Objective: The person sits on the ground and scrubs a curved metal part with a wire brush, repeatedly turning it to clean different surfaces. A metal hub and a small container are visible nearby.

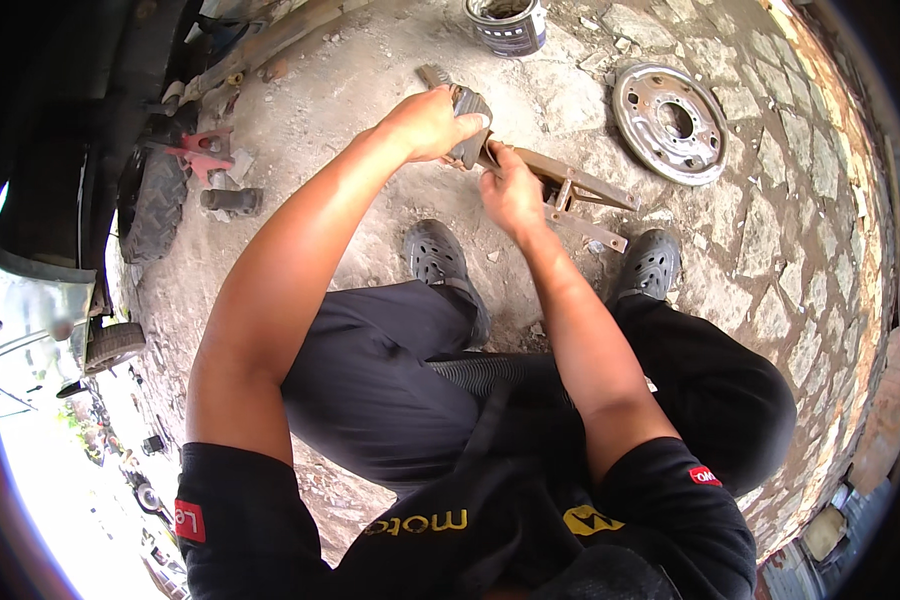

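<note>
One open bucket (518,42) — contents unclear — stands beyond the hands (423,126) (515,197).

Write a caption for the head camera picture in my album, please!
Right hand grips a rusty metal frame, left hand a dark object, near a silvery wheel rim.

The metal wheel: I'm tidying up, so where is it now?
In the head view, the metal wheel lies on the ground at the upper right, right of the bucket and beyond the right hand.
</note>
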`<state>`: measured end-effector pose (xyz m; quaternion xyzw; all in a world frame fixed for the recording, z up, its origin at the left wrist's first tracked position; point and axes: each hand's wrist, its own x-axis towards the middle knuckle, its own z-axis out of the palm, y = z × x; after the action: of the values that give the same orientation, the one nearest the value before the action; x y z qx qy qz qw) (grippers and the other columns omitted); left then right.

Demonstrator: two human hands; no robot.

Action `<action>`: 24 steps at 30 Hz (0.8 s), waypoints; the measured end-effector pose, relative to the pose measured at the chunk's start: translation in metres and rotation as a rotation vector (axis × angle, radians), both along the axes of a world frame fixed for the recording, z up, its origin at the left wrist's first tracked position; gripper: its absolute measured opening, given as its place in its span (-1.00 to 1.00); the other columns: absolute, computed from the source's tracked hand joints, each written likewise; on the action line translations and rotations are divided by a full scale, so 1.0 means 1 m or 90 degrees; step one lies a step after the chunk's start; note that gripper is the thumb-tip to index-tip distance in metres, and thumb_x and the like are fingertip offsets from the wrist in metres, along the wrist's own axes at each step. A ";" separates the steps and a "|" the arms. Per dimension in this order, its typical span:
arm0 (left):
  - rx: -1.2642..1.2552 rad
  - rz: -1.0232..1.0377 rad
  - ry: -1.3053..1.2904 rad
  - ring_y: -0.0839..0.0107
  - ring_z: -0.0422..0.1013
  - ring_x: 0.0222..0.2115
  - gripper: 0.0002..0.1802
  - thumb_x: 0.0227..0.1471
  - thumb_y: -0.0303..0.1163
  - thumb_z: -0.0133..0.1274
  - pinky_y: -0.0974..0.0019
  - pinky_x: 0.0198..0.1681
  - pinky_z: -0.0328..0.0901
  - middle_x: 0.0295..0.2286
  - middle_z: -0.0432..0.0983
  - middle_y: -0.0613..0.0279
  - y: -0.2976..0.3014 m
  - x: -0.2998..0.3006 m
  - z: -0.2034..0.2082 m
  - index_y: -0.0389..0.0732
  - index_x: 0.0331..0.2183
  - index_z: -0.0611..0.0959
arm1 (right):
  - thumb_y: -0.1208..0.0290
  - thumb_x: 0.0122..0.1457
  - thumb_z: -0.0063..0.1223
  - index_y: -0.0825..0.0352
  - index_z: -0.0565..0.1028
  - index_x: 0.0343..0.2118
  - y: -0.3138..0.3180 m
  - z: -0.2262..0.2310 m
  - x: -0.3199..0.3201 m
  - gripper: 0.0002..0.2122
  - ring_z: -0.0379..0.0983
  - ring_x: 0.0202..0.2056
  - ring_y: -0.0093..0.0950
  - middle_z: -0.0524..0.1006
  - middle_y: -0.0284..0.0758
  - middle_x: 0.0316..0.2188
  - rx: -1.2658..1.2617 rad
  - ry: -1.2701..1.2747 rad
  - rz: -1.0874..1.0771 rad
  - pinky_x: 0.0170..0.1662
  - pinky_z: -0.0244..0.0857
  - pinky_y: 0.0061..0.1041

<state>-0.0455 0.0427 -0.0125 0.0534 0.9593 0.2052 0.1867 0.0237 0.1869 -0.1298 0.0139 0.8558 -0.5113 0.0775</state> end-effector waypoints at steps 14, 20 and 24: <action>-0.022 -0.039 -0.052 0.12 0.53 -0.09 -0.46 0.15 -0.02 0.12 0.14 -0.01 0.36 -0.14 0.59 -0.08 0.006 0.003 0.012 -0.25 -0.02 0.55 | 0.33 0.03 0.09 0.46 0.34 0.12 0.025 0.006 -0.027 -0.44 0.37 0.11 0.02 0.58 0.02 -0.11 0.077 -0.067 0.205 0.21 0.18 -0.08; -0.036 -0.054 -0.040 0.07 0.52 -0.07 -0.40 0.15 0.01 0.12 0.12 0.01 0.36 -0.13 0.58 -0.13 0.006 0.007 0.012 -0.30 0.00 0.51 | 0.26 0.00 0.16 0.43 0.28 0.18 0.020 -0.006 -0.018 -0.34 0.28 0.22 -0.08 0.42 -0.09 0.16 0.160 0.058 0.215 0.23 0.11 0.14; -0.054 -0.047 -0.045 0.07 0.53 -0.09 -0.40 0.14 0.01 0.14 0.13 -0.01 0.36 -0.14 0.59 -0.11 0.009 0.012 0.017 -0.31 -0.01 0.52 | 0.21 -0.02 0.19 0.39 0.31 0.16 0.024 -0.004 -0.015 -0.33 0.27 0.23 -0.09 0.40 -0.11 0.17 0.237 -0.043 0.230 0.25 0.08 0.09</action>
<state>-0.0340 0.0519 0.0049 0.0738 0.9573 0.1589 0.2298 0.0088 0.2111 -0.1334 -0.1078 0.9207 -0.3219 0.1925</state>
